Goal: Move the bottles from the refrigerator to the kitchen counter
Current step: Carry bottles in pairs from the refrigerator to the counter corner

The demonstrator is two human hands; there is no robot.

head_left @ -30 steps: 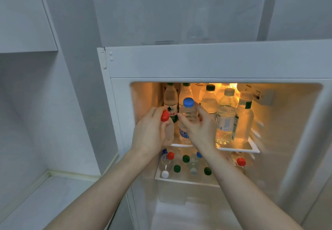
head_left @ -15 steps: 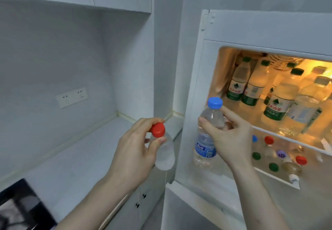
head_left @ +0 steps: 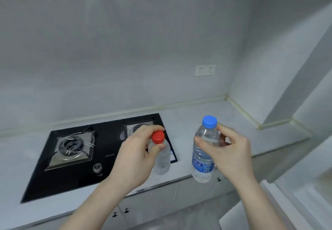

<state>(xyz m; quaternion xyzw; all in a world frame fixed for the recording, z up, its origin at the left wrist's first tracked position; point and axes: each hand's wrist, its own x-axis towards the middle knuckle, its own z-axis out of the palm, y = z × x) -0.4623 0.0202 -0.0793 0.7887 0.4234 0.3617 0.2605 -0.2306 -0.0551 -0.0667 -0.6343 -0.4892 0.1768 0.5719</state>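
My left hand (head_left: 136,156) grips the neck of a small clear bottle with a red cap (head_left: 162,159), held in the air over the stove's right edge. My right hand (head_left: 228,154) grips a clear water bottle with a blue cap and blue label (head_left: 203,154), upright above the front edge of the pale grey kitchen counter (head_left: 206,120). The refrigerator interior is out of view; only its white door edge (head_left: 287,202) shows at the lower right.
A black two-burner gas stove (head_left: 75,150) is set into the counter at the left. Bare counter surface runs from the stove to the right corner. A double wall socket (head_left: 204,70) sits on the backsplash. Cabinet doors with small handles (head_left: 125,211) lie below the counter.
My view has swung left from the open refrigerator to the counter and stove. Both hands have carried their bottles out of the refrigerator and now hold them over the counter's front.
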